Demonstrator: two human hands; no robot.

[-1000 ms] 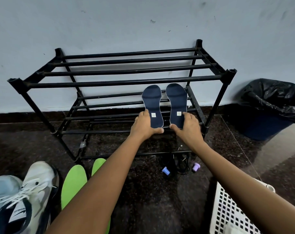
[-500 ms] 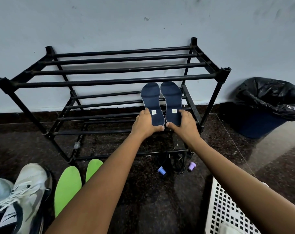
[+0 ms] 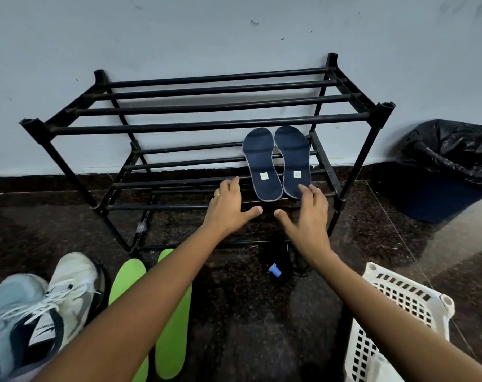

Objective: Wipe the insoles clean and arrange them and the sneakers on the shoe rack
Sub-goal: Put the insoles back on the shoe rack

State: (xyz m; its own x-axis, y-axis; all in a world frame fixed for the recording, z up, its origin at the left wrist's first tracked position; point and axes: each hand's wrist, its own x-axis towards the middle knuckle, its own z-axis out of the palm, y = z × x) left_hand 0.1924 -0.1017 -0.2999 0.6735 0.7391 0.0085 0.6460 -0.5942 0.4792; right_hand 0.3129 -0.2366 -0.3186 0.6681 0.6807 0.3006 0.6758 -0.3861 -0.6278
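Note:
Two navy insoles, the left one (image 3: 262, 164) and the right one (image 3: 294, 161), lie side by side on the right end of the lower shelf of a black shoe rack (image 3: 206, 122). My left hand (image 3: 229, 206) hovers open to the left of them, touching neither. My right hand (image 3: 307, 213) is open, its fingertips at the heel of the right insole. Two green insoles (image 3: 171, 321) lie on the floor under my left forearm. A pair of white and grey sneakers (image 3: 38, 312) stands at the bottom left.
A white plastic basket (image 3: 399, 312) sits at the bottom right. A black-bagged bin (image 3: 452, 166) stands right of the rack against the wall. A small blue cap (image 3: 274, 270) and dark cable lie on the dark floor below the rack.
Both hands have let go of the navy insoles and drawn back; my left hand moved left off its insole. The insoles stay on the lower shelf.

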